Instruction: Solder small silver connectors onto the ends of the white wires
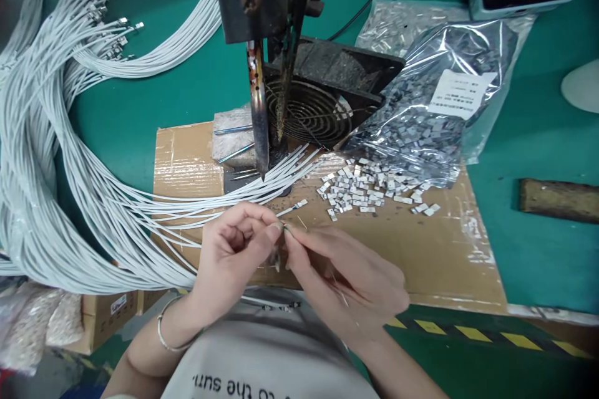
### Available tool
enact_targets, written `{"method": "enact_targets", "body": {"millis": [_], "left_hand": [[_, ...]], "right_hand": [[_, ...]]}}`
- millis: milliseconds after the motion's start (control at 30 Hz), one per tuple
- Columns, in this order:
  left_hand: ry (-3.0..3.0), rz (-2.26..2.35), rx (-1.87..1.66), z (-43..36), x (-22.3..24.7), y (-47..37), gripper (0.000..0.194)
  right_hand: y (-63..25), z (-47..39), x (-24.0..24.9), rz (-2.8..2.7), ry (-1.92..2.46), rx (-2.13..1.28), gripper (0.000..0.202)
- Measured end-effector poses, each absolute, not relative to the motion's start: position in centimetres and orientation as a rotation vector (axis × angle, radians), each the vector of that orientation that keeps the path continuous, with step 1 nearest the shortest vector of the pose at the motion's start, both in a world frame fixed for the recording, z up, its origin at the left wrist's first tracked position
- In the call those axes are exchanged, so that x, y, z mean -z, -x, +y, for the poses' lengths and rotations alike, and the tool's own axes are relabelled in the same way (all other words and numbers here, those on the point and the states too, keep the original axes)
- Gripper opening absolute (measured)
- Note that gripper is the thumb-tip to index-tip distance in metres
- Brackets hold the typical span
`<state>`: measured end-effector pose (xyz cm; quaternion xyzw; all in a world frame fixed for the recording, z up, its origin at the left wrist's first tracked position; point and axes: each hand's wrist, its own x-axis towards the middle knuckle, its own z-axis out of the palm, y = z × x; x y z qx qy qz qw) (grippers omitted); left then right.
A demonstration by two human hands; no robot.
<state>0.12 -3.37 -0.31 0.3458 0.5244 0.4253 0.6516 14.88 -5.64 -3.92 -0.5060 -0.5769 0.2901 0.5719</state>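
Head view: left hand [236, 252] and right hand [349, 268] pinch a tiny piece [285, 228], greenish, detail unclear, above the cardboard [440, 255], towards its near edge. Slim, smooth white cables [187, 204] cross the cardboard's left edge, loosely bundled.

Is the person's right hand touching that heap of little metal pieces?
Apart. The head view shows bare cardboard between the right hand and the metal pieces.
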Motion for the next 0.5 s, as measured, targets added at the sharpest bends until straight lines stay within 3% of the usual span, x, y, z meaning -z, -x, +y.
{"method": "enact_targets", "body": {"millis": [100,333,500], "left_hand": [[-0.8,1.232,-0.988,-3.1,0.3,0.0,0.012],[-0.819,1.317,-1.018,-2.9,-0.1,-0.3,0.014],[-0.894,1.377,-1.044,-2.9,-0.3,-0.4,0.015]], "right_hand": [[-15.2,-5.2,3.9,-1.383,1.14,-0.691,0.05],[-16.1,-4.4,3.6,-1.145,1.214,-1.01,0.024],[-16.7,-4.0,2.8,-0.961,1.266,-1.191,0.02]]}}
